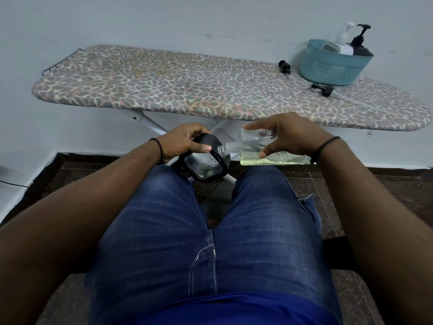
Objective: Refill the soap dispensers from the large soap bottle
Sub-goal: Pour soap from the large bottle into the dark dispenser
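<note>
Just above the knees, at the middle of the frame, the large soap bottle [264,151] lies tipped on its side, its threaded neck pointing left and touching the mouth of the black-framed dispenser [203,164]. Pale yellow soap pools along the bottle's lower side. Right hand [284,137] grasps the clear bottle from above, thumb low on its near face, index finger stretched along the top edge. Left hand [185,143] clasps the dispenser's dark top, thumb pressed across it, with the glass body tilted toward the camera. Below, blue jeans [210,231] fill the lower frame. Beyond the hands, the ironing board [164,85] with its spotted cover spans the picture. Two black pump heads [284,66] [323,89] lie loose on it at upper right, beside a teal basket [328,66] holding a white pump bottle [344,43] and a black one [360,44].
</note>
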